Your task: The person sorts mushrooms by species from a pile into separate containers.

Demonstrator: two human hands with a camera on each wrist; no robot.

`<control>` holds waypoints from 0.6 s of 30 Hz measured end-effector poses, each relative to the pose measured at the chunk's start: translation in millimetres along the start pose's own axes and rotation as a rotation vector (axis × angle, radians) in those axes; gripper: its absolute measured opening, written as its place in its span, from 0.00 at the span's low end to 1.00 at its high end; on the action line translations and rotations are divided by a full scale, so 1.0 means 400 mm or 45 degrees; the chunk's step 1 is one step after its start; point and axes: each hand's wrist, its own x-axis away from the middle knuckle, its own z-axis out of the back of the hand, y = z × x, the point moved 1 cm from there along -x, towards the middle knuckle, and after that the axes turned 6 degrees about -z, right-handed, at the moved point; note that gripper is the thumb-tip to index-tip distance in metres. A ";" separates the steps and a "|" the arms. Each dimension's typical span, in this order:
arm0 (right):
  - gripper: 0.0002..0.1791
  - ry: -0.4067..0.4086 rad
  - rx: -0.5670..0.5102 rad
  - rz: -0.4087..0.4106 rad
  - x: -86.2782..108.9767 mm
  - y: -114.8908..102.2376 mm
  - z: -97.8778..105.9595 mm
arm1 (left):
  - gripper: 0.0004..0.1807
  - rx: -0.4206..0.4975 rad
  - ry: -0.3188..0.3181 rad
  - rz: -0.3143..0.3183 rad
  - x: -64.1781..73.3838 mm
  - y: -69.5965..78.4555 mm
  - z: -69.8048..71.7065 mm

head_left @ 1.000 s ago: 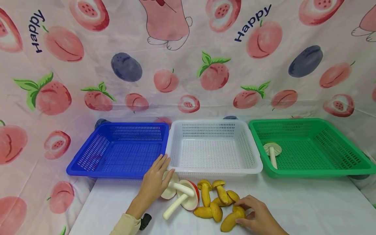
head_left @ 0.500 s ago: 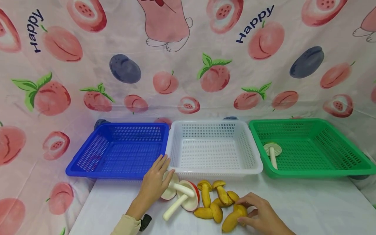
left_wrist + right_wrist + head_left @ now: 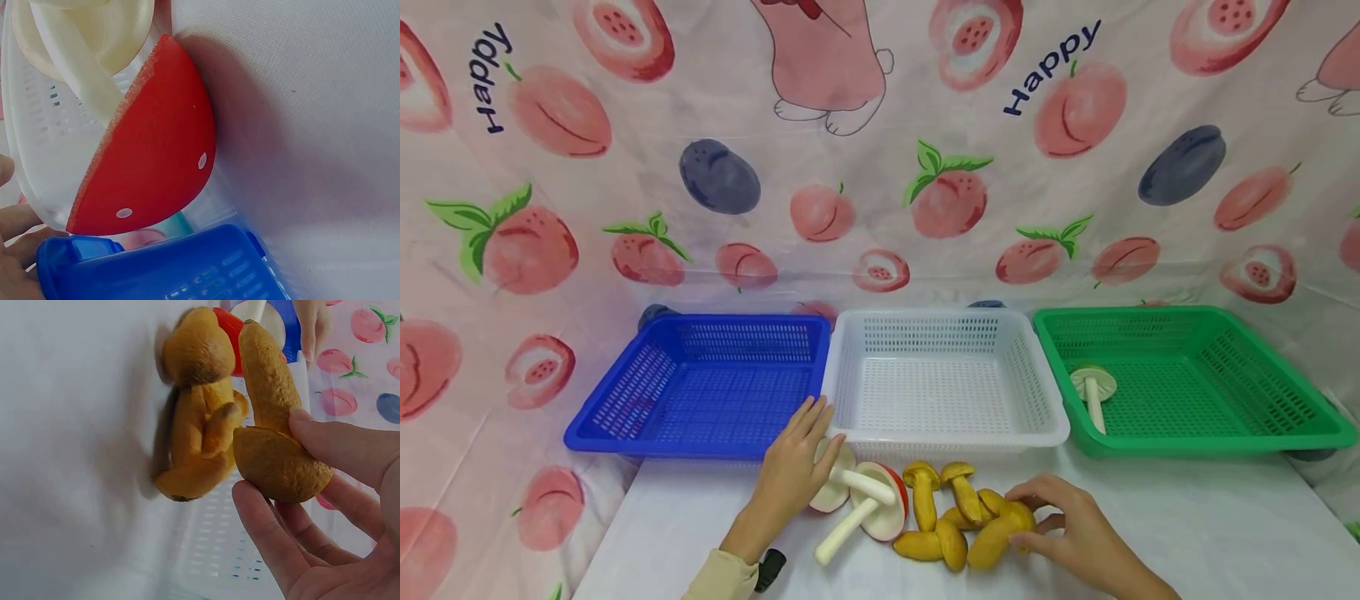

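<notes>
Beyond the far edge of the white-covered table [image 3: 1157, 521] hangs a pale pink cloth [image 3: 865, 158], lightly creased, printed with peaches [image 3: 559, 112], dark blue fruits [image 3: 719, 177] and "Happy" lettering [image 3: 1052, 67]; it also borders the left edge.

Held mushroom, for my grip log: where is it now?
In the head view, the held mushroom is low, right of centre, in the right hand, beside the other yellow mushrooms.

Near-right mushrooms [image 3: 951, 546] are mustard-yellow, a red cap [image 3: 156, 150] white-dotted, the left basket [image 3: 730, 392] blue, middle basket [image 3: 932, 392] white, right basket [image 3: 1195, 404] green, far cloth [image 3: 850, 167] peach-patterned.
</notes>
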 end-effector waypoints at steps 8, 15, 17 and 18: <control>0.21 0.069 0.040 0.041 -0.014 -0.013 0.026 | 0.25 -0.009 -0.008 0.010 0.002 -0.002 -0.005; 0.20 0.125 0.104 0.114 -0.029 -0.027 0.050 | 0.25 -0.011 -0.002 0.001 0.003 -0.004 -0.007; 0.20 0.132 0.116 0.112 -0.037 -0.031 0.058 | 0.25 -0.011 -0.005 0.002 0.004 -0.005 -0.007; 0.20 0.134 0.121 0.110 -0.041 -0.033 0.062 | 0.25 -0.011 -0.006 0.005 0.005 -0.005 -0.007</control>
